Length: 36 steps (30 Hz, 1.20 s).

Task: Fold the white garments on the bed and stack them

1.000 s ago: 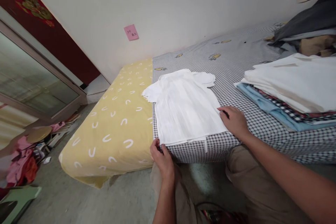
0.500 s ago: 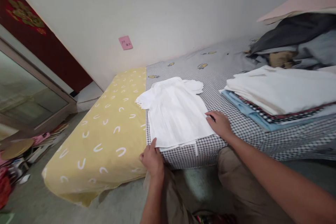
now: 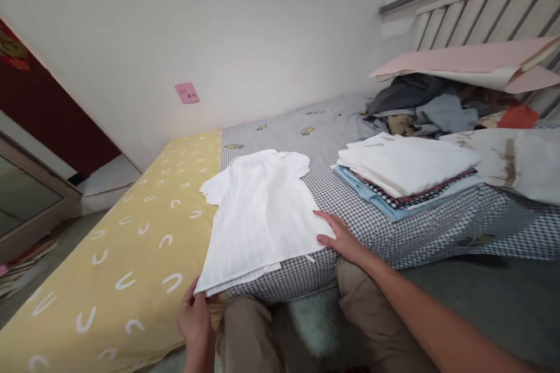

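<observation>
A white short-sleeved shirt (image 3: 258,215) lies flat on the bed, across the seam between the checked sheet (image 3: 350,198) and the yellow sheet (image 3: 131,233). My left hand (image 3: 195,317) pinches the shirt's near left hem corner at the bed's edge. My right hand (image 3: 339,236) rests on the shirt's near right hem corner, fingers stretched out flat on the cloth.
A stack of folded clothes (image 3: 406,172) sits on the checked sheet to the right. Behind it lie a heap of loose garments (image 3: 420,105) and pink boards (image 3: 472,64) against a slatted headboard. A pink note (image 3: 186,93) sticks to the wall. My knees are below the bed's edge.
The view has swung right and up. My left hand has drawn the shirt's left hem corner toward me and to the left. My right hand stays on the right corner.
</observation>
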Motion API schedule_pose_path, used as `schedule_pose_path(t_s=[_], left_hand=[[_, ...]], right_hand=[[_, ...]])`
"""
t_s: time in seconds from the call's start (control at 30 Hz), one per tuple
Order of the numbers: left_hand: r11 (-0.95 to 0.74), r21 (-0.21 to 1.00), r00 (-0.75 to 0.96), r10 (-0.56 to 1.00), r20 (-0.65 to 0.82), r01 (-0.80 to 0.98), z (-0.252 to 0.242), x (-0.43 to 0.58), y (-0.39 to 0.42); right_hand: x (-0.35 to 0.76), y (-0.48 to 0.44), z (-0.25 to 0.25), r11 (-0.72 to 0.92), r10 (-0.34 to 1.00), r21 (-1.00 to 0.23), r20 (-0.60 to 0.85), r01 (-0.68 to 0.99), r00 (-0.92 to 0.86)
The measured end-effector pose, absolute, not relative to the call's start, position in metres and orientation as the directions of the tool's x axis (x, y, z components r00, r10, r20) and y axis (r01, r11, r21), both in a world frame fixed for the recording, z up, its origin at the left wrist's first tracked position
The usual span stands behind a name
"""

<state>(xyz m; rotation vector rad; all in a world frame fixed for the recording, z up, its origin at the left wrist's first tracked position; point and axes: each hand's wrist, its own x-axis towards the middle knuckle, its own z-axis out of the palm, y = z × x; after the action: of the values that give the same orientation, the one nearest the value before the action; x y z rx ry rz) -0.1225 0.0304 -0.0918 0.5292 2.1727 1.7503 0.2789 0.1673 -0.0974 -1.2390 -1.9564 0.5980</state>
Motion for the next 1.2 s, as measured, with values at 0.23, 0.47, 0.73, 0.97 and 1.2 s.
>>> schedule_pose_path(t_s=[0.23,0.47,0.73,0.97,1.2], left_hand=[[0.37,0.604,-0.673,0.618,0.408,0.706,-0.067,-0.096,0.021],[-0.054,0.065,0.007,0.824,0.567,0.996,-0.065,-0.009,0.032],[-0.099,0.039,0.086,0.965,0.249,0.994,-0.073,0.017,0.074],[-0.06,0.214,0.024,0.985,0.168,0.975,-0.045,0.013,0.085],[0.027,0.315,-0.05,0.997,0.065,0.949,-0.015,0.008,0.103]], right_hand=[[0.274,0.158,-0.097,0.412,0.911,-0.652,0.269,0.636,-0.313],[0.269,0.165,-0.1,0.343,0.925,-0.89,0.375,0.301,0.056],[0.28,0.162,-0.09,0.168,0.961,-0.946,0.095,-0.277,0.258],[0.293,0.152,-0.082,0.136,0.955,-0.807,-0.048,-0.575,0.292],[0.279,0.1,-0.079,0.277,0.956,-0.961,0.277,0.01,0.098]])
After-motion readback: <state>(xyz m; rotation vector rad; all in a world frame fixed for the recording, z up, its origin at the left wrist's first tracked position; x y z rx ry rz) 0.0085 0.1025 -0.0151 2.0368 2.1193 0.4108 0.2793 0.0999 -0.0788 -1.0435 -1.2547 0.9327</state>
